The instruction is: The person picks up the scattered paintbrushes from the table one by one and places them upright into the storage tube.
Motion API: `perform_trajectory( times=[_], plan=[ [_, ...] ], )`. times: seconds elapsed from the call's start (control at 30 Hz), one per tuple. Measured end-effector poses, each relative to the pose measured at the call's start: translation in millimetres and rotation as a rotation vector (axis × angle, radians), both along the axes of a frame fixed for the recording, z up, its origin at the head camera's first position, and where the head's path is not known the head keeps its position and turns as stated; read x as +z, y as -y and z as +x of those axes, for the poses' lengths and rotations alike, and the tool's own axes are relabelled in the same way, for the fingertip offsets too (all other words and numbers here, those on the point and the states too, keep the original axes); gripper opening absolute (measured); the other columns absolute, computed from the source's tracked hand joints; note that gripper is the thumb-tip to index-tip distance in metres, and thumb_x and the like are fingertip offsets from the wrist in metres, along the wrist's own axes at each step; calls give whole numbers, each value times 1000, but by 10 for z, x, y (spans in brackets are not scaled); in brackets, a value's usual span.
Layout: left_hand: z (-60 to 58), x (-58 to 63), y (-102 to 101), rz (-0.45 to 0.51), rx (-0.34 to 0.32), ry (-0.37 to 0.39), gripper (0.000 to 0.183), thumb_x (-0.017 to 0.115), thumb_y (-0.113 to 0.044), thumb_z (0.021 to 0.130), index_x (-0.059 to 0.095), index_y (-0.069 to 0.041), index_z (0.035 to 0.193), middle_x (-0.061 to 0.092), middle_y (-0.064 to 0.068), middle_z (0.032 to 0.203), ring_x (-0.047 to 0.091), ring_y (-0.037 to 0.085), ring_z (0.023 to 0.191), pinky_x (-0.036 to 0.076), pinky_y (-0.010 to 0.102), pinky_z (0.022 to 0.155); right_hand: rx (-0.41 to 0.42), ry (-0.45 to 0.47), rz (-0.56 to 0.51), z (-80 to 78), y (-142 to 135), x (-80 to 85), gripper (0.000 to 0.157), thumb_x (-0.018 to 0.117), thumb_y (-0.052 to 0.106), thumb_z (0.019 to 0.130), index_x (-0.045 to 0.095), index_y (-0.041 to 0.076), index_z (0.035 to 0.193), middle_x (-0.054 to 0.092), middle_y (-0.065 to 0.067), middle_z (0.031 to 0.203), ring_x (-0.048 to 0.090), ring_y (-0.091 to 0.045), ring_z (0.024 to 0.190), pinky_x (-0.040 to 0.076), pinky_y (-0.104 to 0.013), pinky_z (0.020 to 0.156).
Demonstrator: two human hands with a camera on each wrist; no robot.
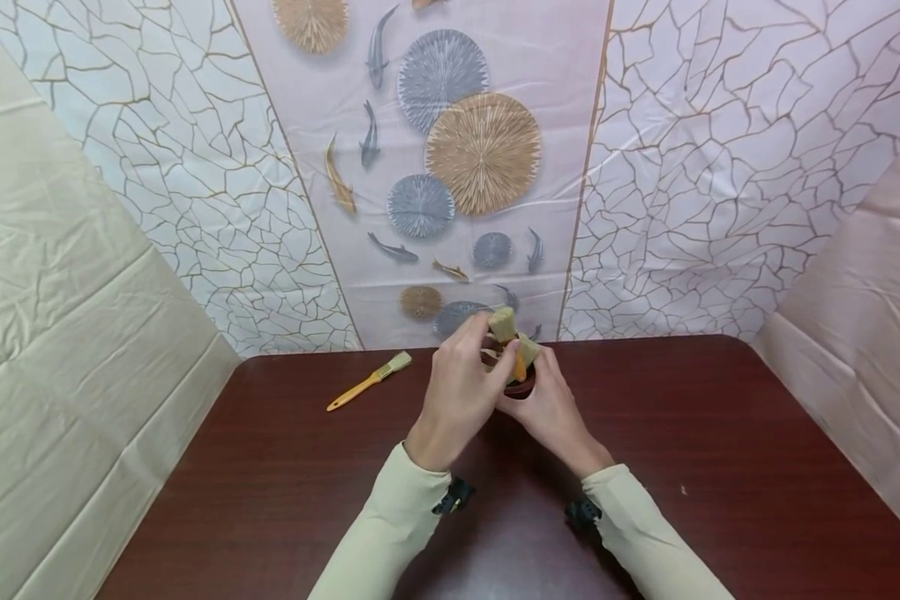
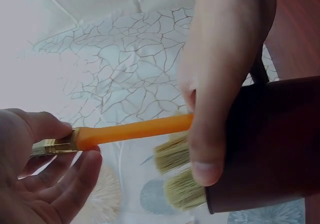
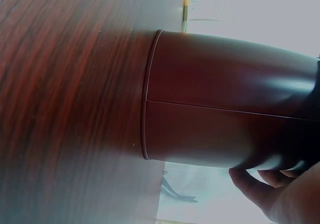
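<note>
My left hand point(image 1: 456, 392) pinches a paintbrush point(image 2: 135, 130) by its metal ferrule, thumb on one side and fingers on the other. The brush's orange handle points into the mouth of a dark brown cylindrical cup point(image 3: 225, 96), its bristles outward. My right hand point(image 1: 555, 417) holds the cup near its rim, the thumb over the rim in the left wrist view and the fingers point(image 3: 250, 186) along the side. Pale bristles of other brushes point(image 2: 185, 189) stick out of the cup beside the handle. The handle's end is hidden behind the right hand.
Another paintbrush point(image 1: 369, 382) with an orange handle lies on the dark red-brown table point(image 1: 255, 500), left of the hands, bristles toward the back. A patterned cloth point(image 1: 450, 250) hangs behind the table's far edge. Beige cloth point(image 1: 67, 350) walls both sides.
</note>
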State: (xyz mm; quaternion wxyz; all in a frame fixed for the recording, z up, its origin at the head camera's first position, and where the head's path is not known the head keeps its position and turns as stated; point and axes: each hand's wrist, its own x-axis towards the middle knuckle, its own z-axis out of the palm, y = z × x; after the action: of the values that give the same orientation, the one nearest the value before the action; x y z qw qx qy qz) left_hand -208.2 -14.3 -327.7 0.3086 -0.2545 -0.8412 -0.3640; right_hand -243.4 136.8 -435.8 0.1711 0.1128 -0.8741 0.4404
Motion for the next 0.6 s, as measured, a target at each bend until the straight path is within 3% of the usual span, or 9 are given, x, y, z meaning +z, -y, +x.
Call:
perform_trajectory(
  times=[0.17, 0.33, 0.4, 0.5, 0.57, 0.6],
  plan=[
    [20, -51, -63, -97, 52, 17, 25, 72, -21, 92, 62, -10, 112, 65, -1, 91, 65, 10, 72, 53, 23, 61, 2, 16, 25, 10, -4, 19, 88, 81, 41, 79, 36, 12, 150, 40, -9, 139, 52, -29, 118, 46, -51, 96],
    [23, -99, -151, -176, 91, 4, 19, 67, -26, 96, 68, -14, 111, 70, -1, 86, 63, 12, 62, 51, 28, 54, -6, 3, 50, 3, -20, 23, 72, 76, 34, 84, 42, 11, 144, 39, -9, 141, 53, -30, 115, 48, -51, 91],
    [11, -123, -177, -214, 102, 11, 20, 64, -27, 98, 71, -15, 112, 73, -1, 95, 68, 15, 78, 56, 31, 65, -10, -16, 51, 0, -22, 20, 65, 74, 30, 85, 46, 10, 140, 39, -10, 142, 53, -30, 117, 47, -52, 92],
    [-23, -165, -197, -272, 134, 12, 21, 63, -28, 99, 74, -17, 113, 72, -2, 110, 66, 19, 99, 54, 34, 81, -12, -31, 54, -3, -17, 13, 63, 75, 27, 84, 47, 9, 138, 40, -10, 142, 53, -31, 120, 47, -52, 94],
    [-51, -194, -203, -302, 165, 3, 20, 66, -29, 97, 74, -18, 112, 72, -4, 112, 63, 20, 105, 47, 35, 86, -14, -29, 49, -5, -13, 11, 66, 77, 27, 82, 47, 9, 138, 41, -10, 141, 53, -31, 119, 47, -52, 94],
    [-65, -210, -206, -316, 186, -4, 19, 67, -29, 96, 74, -19, 111, 72, -5, 108, 62, 20, 100, 43, 36, 82, -16, -24, 45, -5, -12, 11, 68, 78, 27, 81, 47, 9, 139, 42, -10, 140, 53, -32, 119, 47, -52, 94]
  ],
)
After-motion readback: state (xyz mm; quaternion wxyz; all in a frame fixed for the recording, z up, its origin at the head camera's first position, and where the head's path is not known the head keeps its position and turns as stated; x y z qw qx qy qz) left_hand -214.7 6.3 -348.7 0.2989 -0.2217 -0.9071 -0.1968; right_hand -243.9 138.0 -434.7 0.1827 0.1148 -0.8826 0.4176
